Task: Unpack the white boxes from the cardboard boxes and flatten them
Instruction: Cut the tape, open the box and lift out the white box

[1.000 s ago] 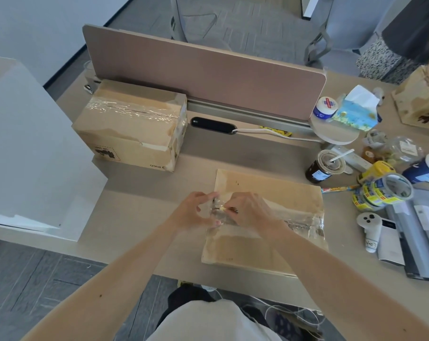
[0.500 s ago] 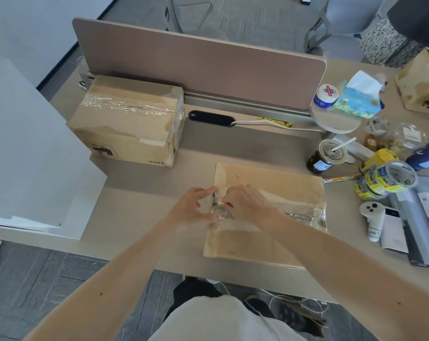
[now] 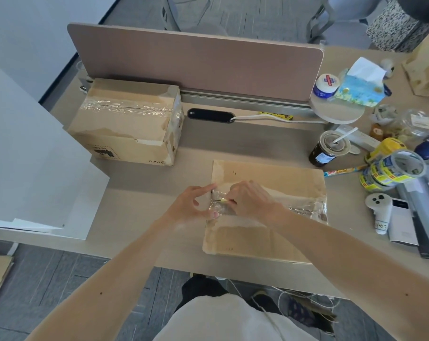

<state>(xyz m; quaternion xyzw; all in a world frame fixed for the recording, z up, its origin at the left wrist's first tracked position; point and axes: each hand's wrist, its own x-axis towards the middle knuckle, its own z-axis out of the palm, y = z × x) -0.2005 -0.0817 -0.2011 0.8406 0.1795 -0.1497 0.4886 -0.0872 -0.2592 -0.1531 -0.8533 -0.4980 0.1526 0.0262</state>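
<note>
On the desk (image 3: 139, 193), white sheets (image 3: 24, 156) lie far left, a sealed cardboard box (image 3: 125, 124) sits at back left, and flattened cardboard (image 3: 270, 239) lies in front. Since a second ago the left hand (image 3: 191, 205) has straightened its forefinger onto the clear tape (image 3: 304, 205). The right hand (image 3: 252, 200) still pinches a small yellow thing (image 3: 224, 200) there, so the peeling looks unfinished.

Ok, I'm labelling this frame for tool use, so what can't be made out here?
Head view only:
The tool in the right hand: only a yellowish tip shows, fingers hide the rest.
The left hand: pinching or just pressing the clear tape, too small to tell.
The taped cardboard box: closed, contents hidden.
</note>
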